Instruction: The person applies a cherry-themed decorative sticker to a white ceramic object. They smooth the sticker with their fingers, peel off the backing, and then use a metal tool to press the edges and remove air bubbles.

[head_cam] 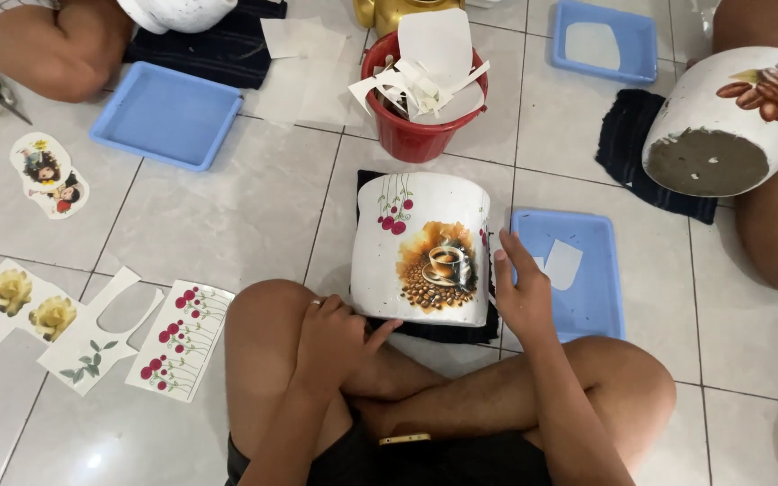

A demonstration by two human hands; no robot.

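The person is wearing dark shorts (461, 463), showing at the bottom edge of the view between the bare legs. The forearms are showing no sleeves, and both knees are showing uncovered. The left hand (335, 337) is wearing a thin, light-coloured ring (315, 303) on one finger. The right hand (522, 292) is showing no ring or band on its visible parts. No gloves are being worn on either hand.

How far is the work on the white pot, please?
Done: the white pot already carries a coffee-cup picture and a cherry sprig. In hand: right hand steadies its side; left hand rests at its base. Left: more picture sheets lie unused on the floor.
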